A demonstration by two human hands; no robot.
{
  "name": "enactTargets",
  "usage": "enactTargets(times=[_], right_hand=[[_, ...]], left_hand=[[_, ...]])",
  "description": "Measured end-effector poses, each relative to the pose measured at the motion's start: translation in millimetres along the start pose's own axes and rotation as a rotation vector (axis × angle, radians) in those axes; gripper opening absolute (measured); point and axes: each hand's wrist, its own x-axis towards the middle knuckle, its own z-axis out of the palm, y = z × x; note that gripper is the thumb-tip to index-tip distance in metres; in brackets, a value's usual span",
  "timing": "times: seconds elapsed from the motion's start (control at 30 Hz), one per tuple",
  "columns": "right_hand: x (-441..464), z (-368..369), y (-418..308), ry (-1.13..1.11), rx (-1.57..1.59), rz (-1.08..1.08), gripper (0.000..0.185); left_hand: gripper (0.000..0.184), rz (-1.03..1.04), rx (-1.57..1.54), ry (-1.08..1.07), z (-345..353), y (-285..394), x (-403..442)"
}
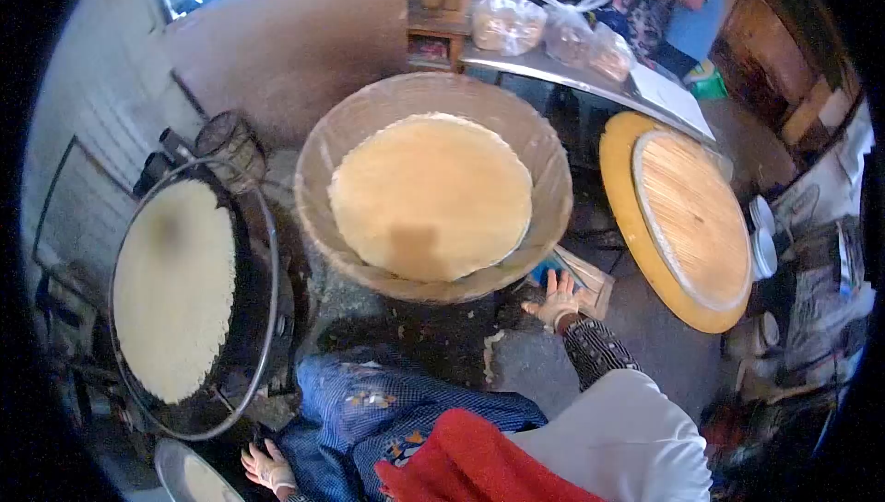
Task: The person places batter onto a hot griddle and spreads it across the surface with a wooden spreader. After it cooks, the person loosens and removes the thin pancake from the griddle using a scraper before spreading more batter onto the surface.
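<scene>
"Flatbread (433, 190), broad, round and pale tan: where is it?"

"It lies flat inside a deep woven basket (318, 193) in the middle of the scene, with a dark shadow across its near part. The basket's sloping wall rises all around it."

"And the hands?"

"The right hand (558, 301) is just beyond the basket's near right side, with its fingers spread and nothing pinched between them. Below it is a flat, light-edged panel (595, 292); I cannot tell whether they touch. The left hand (267, 467) is at the near left, its fingers also spread and holding nothing, beside the blue patterned cloth (369, 410) and near a bowl (168, 470) with something pale in it."

"What is on the left?"

"A large pale round sheet (175, 290) on a dark round surface (241, 290), with a metal ring (275, 290) around it."

"And on the right?"

"A yellow round board (622, 188) bears a smaller, straw-coloured slatted disc (696, 216). Farther off, filled plastic bags (507, 24) sit on a metal-topped table (590, 80), and a person in a blue shirt (696, 18) is at its far right."

"Anything close by?"

"Red cloth (470, 460), at the near edge."
</scene>
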Motion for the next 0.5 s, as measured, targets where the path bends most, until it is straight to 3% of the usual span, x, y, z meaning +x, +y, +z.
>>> enactTargets(times=[0.1,0.2,0.3,0.33,0.4,0.43,0.5], right_hand=[[9,-17,5,-0.196,-0.022,0.132,0.117],[13,4,8,-0.061,-0.273,0.090,0.096],[56,66,40,0.199,0.037,0.113,0.058],[50,66,38,0.194,0.186,0.284,0.046],[50,115,69,0.332,0.026,0.029,0.039],[12,90,59,0.943,-0.254,-0.460,0.021],[-52,60,37,0.519,-0.320,-0.642,0.028]], left_hand=[[0.058,0.172,0.000,0.135,-39,17,-18],[0.059,0.254,-0.016,0.155,-36,19,-21],[0.060,0.226,-0.111,0.178,-33,21,-25],[0.056,0.118,-0.040,0.011,-1,9,-2],[0.056,0.117,-0.101,0.066,-3,6,-2],[0.057,0.125,-0.131,0.069,-8,2,-4],[0.053,0.093,-0.233,0.139,8,-9,1]])
